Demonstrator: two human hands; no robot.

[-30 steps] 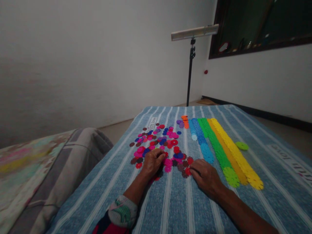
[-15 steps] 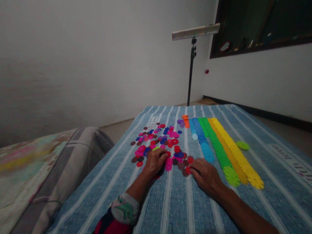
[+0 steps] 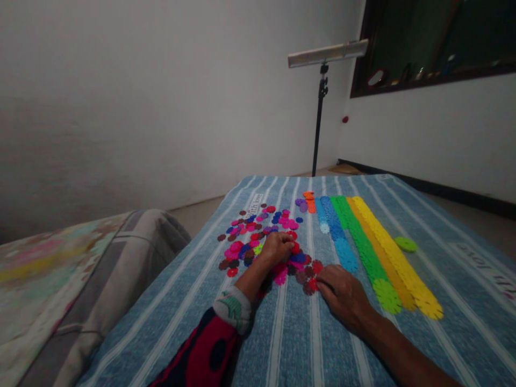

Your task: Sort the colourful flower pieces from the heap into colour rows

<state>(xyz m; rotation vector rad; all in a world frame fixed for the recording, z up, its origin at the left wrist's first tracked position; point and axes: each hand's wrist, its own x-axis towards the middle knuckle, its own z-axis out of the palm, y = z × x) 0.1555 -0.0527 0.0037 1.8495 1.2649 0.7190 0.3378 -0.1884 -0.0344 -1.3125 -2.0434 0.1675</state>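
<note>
The sleeve (image 3: 205, 344) on the left arm, red and dark with a grey-green cuff, is nearest me, over a tabletop (image 3: 298, 338) spread with blue, white-striped cloth. The right hand (image 3: 342, 290) rests curled, its fingertips at a red disc (image 3: 313, 285) on the near right edge of a loose pile; I can't tell whether it grips it. To its right run neat rows of overlapping discs, flat and round with notched rims: a yellow row (image 3: 392, 251), an amber row (image 3: 379, 253) and a green row (image 3: 362, 248), this last ending near in a lime disc (image 3: 387, 298). A blue row (image 3: 331, 217) turns paler toward its near end. Farther in, the left hand (image 3: 276, 250) is bent narrow over the mixed pile (image 3: 236, 247) of pink, red, brown and dark blue discs; whether it holds one I can't see. One yellow-green disc (image 3: 406, 244) lies apart at the right. Toward the far edge sit a short orange row (image 3: 310, 203) and purple discs (image 3: 301, 205). Beyond stands a black pole (image 3: 318, 123).
</note>
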